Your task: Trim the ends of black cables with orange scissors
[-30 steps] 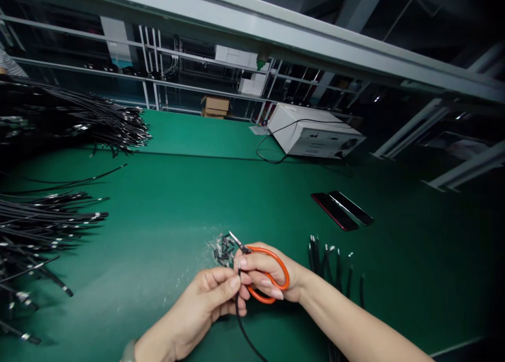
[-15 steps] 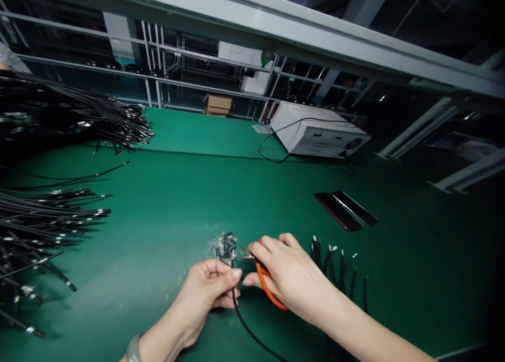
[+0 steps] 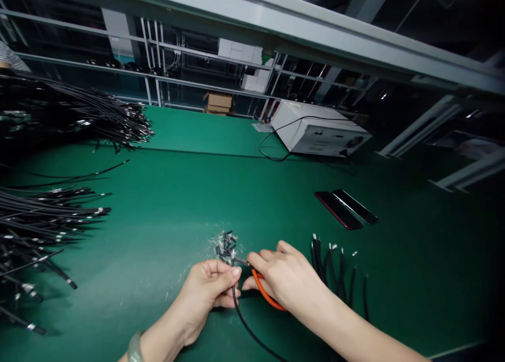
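Observation:
Between thumb and fingers, my left hand point(image 3: 211, 285) pinches a black cable point(image 3: 246, 328) close to its end, which points away from me. The cable curves down toward the bottom edge. My right hand point(image 3: 286, 275) is closed round the orange handles of a pair of scissors point(image 3: 260, 290). Their metal blades reach the cable end just above my left fingertips; whether they are parted there is too small to tell. Just beyond the cable end lies a small heap of black offcuts point(image 3: 225, 243) with pale, fine strands scattered about it.
Large bundles of black cables point(image 3: 51, 214) lie at the left. Several cable ends point(image 3: 331, 264) stick out beside my right forearm. Two phones point(image 3: 339, 210) lie at the right, and a white metal box point(image 3: 315, 129) with a cord stands behind. A metal beam point(image 3: 276, 20) crosses above the green table point(image 3: 189, 188).
The scissors have moved slightly left and down, bringing the blades to the cable end. My right hand has shifted with them. My left hand stays nearly still.

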`<action>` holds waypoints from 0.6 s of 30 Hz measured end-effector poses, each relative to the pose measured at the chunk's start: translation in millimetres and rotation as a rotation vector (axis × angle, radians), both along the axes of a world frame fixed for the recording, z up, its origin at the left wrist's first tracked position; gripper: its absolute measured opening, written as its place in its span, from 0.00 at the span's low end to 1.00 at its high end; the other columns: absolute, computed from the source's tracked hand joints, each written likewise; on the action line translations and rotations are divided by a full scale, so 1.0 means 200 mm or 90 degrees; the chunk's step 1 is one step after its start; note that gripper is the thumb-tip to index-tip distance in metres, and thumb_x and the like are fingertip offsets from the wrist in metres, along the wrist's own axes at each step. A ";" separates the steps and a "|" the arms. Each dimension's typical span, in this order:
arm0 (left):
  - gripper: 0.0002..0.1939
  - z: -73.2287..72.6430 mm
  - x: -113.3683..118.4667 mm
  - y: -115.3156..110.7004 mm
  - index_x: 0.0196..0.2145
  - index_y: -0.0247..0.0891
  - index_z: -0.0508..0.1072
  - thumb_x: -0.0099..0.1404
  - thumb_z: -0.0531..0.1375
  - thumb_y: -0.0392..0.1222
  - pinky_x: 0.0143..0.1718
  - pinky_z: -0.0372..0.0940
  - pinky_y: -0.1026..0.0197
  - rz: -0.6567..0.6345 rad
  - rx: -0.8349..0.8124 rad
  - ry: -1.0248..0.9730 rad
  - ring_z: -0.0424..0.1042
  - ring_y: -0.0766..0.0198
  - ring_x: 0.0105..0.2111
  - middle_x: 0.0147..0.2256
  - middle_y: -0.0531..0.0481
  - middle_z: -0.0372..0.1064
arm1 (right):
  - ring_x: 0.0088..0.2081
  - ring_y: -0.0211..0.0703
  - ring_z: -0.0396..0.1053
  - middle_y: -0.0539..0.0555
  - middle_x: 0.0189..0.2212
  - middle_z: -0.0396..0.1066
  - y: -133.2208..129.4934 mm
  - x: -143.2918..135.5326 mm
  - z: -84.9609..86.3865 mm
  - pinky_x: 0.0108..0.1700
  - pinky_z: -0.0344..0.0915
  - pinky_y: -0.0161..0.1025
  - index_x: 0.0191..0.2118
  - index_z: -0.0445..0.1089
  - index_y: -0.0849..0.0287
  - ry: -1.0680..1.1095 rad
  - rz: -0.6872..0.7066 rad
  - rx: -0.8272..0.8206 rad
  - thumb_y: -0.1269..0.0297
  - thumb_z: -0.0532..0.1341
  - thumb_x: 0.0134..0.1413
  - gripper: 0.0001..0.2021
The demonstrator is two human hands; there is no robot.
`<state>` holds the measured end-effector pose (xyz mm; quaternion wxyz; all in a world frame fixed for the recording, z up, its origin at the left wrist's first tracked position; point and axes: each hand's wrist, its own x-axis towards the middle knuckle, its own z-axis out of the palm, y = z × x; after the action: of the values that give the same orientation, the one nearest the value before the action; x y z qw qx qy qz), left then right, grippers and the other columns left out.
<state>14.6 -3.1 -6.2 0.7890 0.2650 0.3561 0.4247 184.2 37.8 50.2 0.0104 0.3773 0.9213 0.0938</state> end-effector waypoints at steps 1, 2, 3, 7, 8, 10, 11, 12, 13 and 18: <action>0.32 0.00 0.00 0.00 0.35 0.21 0.58 0.51 0.69 0.53 0.26 0.63 0.73 0.002 -0.006 0.008 0.61 0.68 0.26 0.29 0.39 0.59 | 0.20 0.42 0.56 0.50 0.19 0.58 0.00 0.00 0.00 0.32 0.42 0.38 0.28 0.59 0.61 -0.004 0.009 0.019 0.51 0.56 0.47 0.16; 0.33 0.00 0.00 0.00 0.35 0.21 0.59 0.51 0.69 0.54 0.26 0.63 0.73 0.002 -0.010 0.016 0.62 0.68 0.26 0.29 0.39 0.59 | 0.20 0.42 0.56 0.50 0.20 0.58 0.01 0.00 0.00 0.32 0.42 0.39 0.28 0.59 0.62 -0.010 0.018 0.038 0.52 0.57 0.48 0.15; 0.33 -0.01 0.00 0.00 0.35 0.21 0.59 0.51 0.69 0.54 0.26 0.64 0.72 0.001 -0.010 0.024 0.62 0.67 0.26 0.29 0.38 0.59 | 0.21 0.42 0.56 0.50 0.20 0.59 0.01 0.00 0.01 0.33 0.43 0.39 0.28 0.58 0.62 -0.018 0.026 0.055 0.53 0.57 0.48 0.15; 0.31 -0.05 -0.01 0.00 0.37 0.21 0.59 0.54 0.67 0.53 0.28 0.64 0.71 -0.002 0.016 0.038 0.63 0.66 0.28 0.30 0.38 0.59 | 0.21 0.41 0.56 0.51 0.20 0.59 0.01 -0.01 0.03 0.34 0.43 0.40 0.29 0.58 0.61 -0.052 0.051 0.100 0.59 0.56 0.51 0.10; 0.31 -0.05 -0.01 0.00 0.37 0.21 0.60 0.55 0.67 0.53 0.28 0.65 0.71 0.000 0.020 0.040 0.63 0.65 0.28 0.30 0.38 0.59 | 0.21 0.41 0.56 0.51 0.20 0.59 0.01 -0.01 0.04 0.34 0.44 0.40 0.29 0.57 0.62 -0.060 0.056 0.105 0.60 0.56 0.51 0.09; 0.30 -0.06 -0.01 0.00 0.37 0.21 0.60 0.55 0.67 0.52 0.28 0.65 0.70 0.006 0.020 0.046 0.63 0.65 0.28 0.30 0.38 0.59 | 0.21 0.41 0.55 0.51 0.20 0.59 0.01 -0.01 0.05 0.34 0.44 0.41 0.29 0.57 0.62 -0.072 0.066 0.111 0.63 0.55 0.52 0.08; 0.30 -0.06 -0.01 0.00 0.37 0.21 0.60 0.55 0.67 0.52 0.28 0.65 0.70 0.009 0.021 0.047 0.63 0.64 0.28 0.30 0.38 0.59 | 0.21 0.41 0.55 0.52 0.19 0.59 0.01 -0.02 0.05 0.34 0.44 0.41 0.28 0.57 0.62 -0.076 0.071 0.111 0.64 0.54 0.52 0.08; 0.30 -0.06 -0.01 0.00 0.36 0.21 0.60 0.55 0.67 0.51 0.27 0.65 0.70 0.012 0.021 0.050 0.63 0.64 0.29 0.30 0.39 0.59 | 0.20 0.41 0.55 0.52 0.19 0.58 0.01 -0.02 0.05 0.34 0.44 0.41 0.28 0.57 0.62 -0.078 0.077 0.111 0.64 0.54 0.52 0.07; 0.29 -0.06 -0.01 0.00 0.36 0.21 0.60 0.55 0.67 0.51 0.27 0.65 0.70 0.013 0.024 0.053 0.64 0.64 0.29 0.30 0.39 0.59 | 0.20 0.41 0.54 0.52 0.18 0.58 0.01 -0.02 0.05 0.34 0.44 0.41 0.28 0.56 0.62 -0.081 0.083 0.110 0.65 0.53 0.52 0.07; 0.29 -0.06 -0.01 0.00 0.36 0.21 0.60 0.56 0.67 0.51 0.29 0.66 0.70 0.008 0.040 0.060 0.64 0.64 0.28 0.30 0.38 0.59 | 0.17 0.40 0.52 0.50 0.16 0.56 0.02 -0.01 0.02 0.32 0.44 0.40 0.26 0.55 0.61 -0.098 0.099 0.099 0.68 0.53 0.51 0.06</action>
<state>11.7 -3.4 -18.6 0.7602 0.3068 0.3811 0.4275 182.3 42.7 53.5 0.0444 0.2960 0.9342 0.1943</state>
